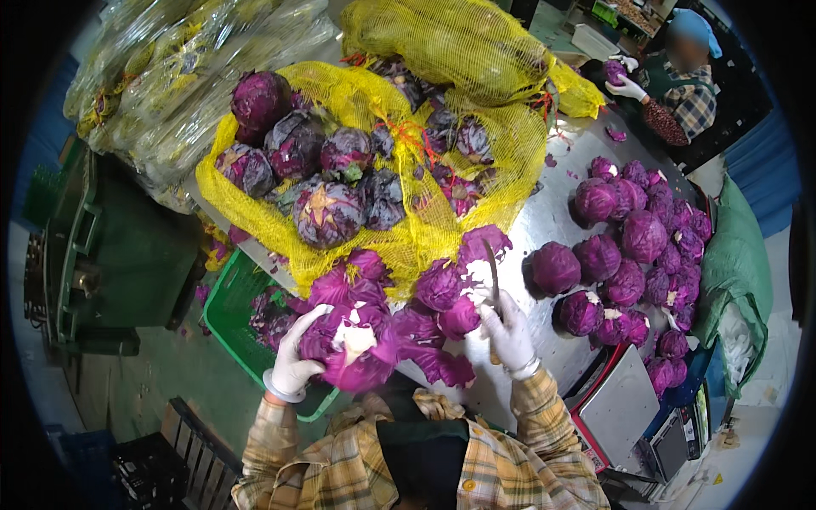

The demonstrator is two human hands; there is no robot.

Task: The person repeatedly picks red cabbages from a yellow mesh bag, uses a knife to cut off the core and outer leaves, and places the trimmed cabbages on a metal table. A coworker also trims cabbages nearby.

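My left hand, in a white glove, grips the side of a red cabbage whose white cut base faces up and whose outer leaves are spread. In my gloved right hand is a knife, its dark blade pointing away from me. Loose red cabbage leaves lie between my hands, on the metal table. Just beyond them, an opened yellow mesh sack holds untrimmed red cabbages with dull outer leaves. Trimmed cabbages are heaped on the table at the right.
A green plastic crate with leaves stands below the table's left edge. Full yellow mesh sacks lie at the back. A scale with a metal platform is at the lower right. Another person holds a cabbage at the upper right.
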